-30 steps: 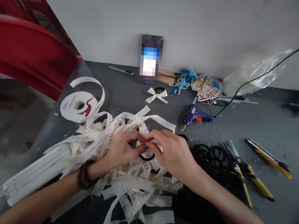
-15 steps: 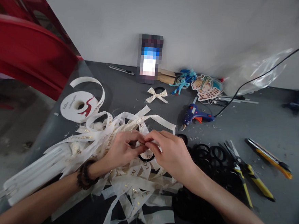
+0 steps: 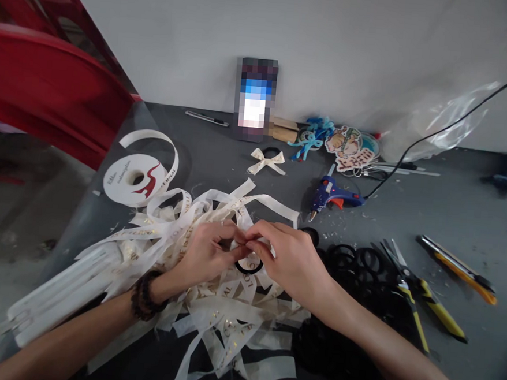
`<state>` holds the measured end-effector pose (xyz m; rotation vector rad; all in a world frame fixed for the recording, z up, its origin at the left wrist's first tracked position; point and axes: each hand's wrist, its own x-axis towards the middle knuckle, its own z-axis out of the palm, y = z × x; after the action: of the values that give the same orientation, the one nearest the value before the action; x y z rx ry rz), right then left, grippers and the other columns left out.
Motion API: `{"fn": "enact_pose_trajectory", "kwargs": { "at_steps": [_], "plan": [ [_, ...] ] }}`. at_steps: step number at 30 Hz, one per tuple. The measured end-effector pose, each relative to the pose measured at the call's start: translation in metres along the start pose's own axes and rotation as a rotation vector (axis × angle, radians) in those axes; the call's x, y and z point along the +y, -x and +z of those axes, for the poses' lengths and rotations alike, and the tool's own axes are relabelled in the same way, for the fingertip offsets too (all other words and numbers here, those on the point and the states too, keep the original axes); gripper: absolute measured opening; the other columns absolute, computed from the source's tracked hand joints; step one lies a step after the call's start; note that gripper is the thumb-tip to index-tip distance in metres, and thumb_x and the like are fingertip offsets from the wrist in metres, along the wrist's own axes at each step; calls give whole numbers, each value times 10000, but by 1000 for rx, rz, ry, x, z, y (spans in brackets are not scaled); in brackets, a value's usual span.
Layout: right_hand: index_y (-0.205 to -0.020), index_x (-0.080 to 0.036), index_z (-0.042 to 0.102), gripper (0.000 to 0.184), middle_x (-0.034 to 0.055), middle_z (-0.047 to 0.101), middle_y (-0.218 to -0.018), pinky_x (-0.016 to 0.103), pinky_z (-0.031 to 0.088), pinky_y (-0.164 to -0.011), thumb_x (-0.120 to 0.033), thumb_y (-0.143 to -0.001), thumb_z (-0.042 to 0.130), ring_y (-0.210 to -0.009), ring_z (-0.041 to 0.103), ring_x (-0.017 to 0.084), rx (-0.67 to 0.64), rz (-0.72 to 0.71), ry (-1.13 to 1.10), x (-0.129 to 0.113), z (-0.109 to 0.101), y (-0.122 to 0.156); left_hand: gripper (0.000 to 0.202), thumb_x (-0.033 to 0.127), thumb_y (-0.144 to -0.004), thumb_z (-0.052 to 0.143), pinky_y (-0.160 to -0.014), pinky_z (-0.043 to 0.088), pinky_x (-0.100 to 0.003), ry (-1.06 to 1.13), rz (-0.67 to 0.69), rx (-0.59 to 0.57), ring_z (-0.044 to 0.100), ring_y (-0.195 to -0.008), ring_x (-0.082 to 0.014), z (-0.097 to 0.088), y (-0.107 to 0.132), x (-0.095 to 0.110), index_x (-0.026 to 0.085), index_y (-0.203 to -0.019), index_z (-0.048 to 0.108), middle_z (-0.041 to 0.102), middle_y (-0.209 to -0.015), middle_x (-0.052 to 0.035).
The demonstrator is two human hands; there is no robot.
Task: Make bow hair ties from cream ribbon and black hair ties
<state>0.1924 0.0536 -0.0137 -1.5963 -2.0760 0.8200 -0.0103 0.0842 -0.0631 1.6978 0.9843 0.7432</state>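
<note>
My left hand (image 3: 215,246) and my right hand (image 3: 290,259) meet fingertip to fingertip over a heap of cream-white ribbon pieces (image 3: 228,310) with gold lettering. Both are closed in a pinch on a bit of white ribbon, mostly hidden by the fingers. Just below the fingertips hangs a black hair tie (image 3: 248,270). Beyond the hands lies a ribbon bow (image 3: 266,162) on another black hair tie. To the right of my right hand is a pile of black hair ties (image 3: 352,263).
A ribbon spool (image 3: 119,183) lies at left, above a white plastic piece (image 3: 64,292). A blue glue gun (image 3: 333,194), scissors (image 3: 423,303) and a yellow cutter (image 3: 458,271) lie to the right. A phone (image 3: 255,100) leans on the wall near a slim cutter (image 3: 206,118).
The fingers stay pinched together in nearly the same place, with only a slight shift of the fingertips. The whole view has drifted very slightly.
</note>
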Motion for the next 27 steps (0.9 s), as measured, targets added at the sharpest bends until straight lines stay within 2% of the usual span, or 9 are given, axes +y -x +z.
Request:
{"fn": "enact_pose_trajectory", "kwargs": {
  "at_steps": [5, 12, 16, 19, 21, 22, 24, 27],
  "plan": [
    [-1045, -251, 714, 149, -5, 776, -936, 294, 486, -746, -161, -999, 604, -858, 729, 168, -16, 15, -10, -1, -1, 0, 184, 351, -905, 813, -674, 515, -282, -2, 12, 5, 663, -728, -154, 0, 0, -1, 197, -805, 801, 748, -797, -41],
    [-1060, -256, 714, 156, -4, 789, -964, 291, 503, -754, -160, -1002, 606, -869, 742, 169, -15, 15, -31, 0, -3, 0, 136, 325, -902, 821, -628, 480, -268, 25, 18, -2, 659, -729, -149, 0, 1, -2, 211, -829, 817, 756, -816, -38],
    [-1128, -253, 711, 147, 21, 797, -1056, 318, 541, -809, -222, -993, 663, -968, 752, 206, 14, 1, -6, -4, -9, -1, 120, 316, -868, 843, -612, 497, -268, 93, -39, 79, 673, -721, -155, 3, -1, -4, 201, -865, 808, 776, -843, -51],
    [-1312, -253, 664, 346, 76, 751, -1289, 343, 578, -836, -282, -970, 708, -1091, 743, 245, 63, -45, 6, -6, -13, 1, 156, 321, -853, 847, -650, 529, -276, 140, -60, 176, 683, -754, -168, 4, -4, -2, 187, -862, 767, 769, -832, -53],
    [-1441, -247, 590, 481, 113, 697, -1391, 344, 593, -794, -270, -970, 689, -1093, 744, 249, 101, -41, 32, -6, -14, 1, 172, 313, -853, 845, -695, 552, -276, 179, -54, 214, 686, -786, -164, 5, -6, 0, 179, -879, 739, 749, -850, -48],
    [-1468, -236, 565, 507, 125, 699, -1376, 347, 595, -768, -269, -975, 674, -1052, 753, 247, 118, -22, 54, -5, -14, 1, 178, 303, -854, 844, -717, 561, -272, 206, -54, 226, 687, -803, -159, 6, -7, 2, 176, -902, 730, 739, -870, -44],
    [-1432, -201, 564, 478, 115, 755, -1225, 356, 588, -720, -296, -975, 668, -902, 769, 232, 126, 44, 84, -3, -12, 1, 185, 283, -857, 841, -750, 569, -260, 262, -61, 235, 689, -834, -148, 6, -8, 5, 171, -932, 715, 721, -901, -38],
    [-1227, -200, 612, 317, 40, 800, -979, 346, 570, -699, -307, -941, 696, -738, 762, 199, 67, 116, 43, 2, -10, -1, 190, 269, -868, 841, -760, 568, -237, 313, -70, 221, 687, -847, -133, 6, -9, 7, 171, -947, 699, 705, -911, -29]
  ]
}}
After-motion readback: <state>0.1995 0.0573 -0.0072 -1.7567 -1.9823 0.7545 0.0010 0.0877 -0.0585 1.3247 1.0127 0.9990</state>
